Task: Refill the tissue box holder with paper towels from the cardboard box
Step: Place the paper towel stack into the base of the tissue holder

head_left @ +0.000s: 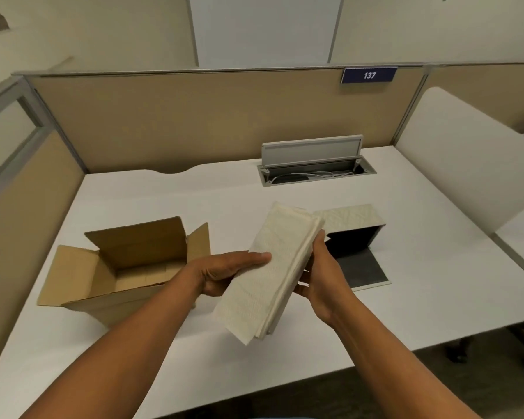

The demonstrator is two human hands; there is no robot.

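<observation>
A stack of white folded paper towels (273,267) is held tilted above the white desk, between both hands. My left hand (224,273) grips its left side with the thumb on top. My right hand (321,276) holds its right edge from beneath and beside. To the left stands the open brown cardboard box (124,267), flaps up, its inside showing only bare cardboard. Behind the towels lies the tissue box holder (357,234), pale patterned top, dark open inside, with its dark flap (360,270) lying flat on the desk.
The white desk (421,297) is enclosed by tan partition walls at the back and left. An open cable tray (315,170) with cords is set into the desk at the back. A white divider (466,164) stands on the right. The front edge is near my arms.
</observation>
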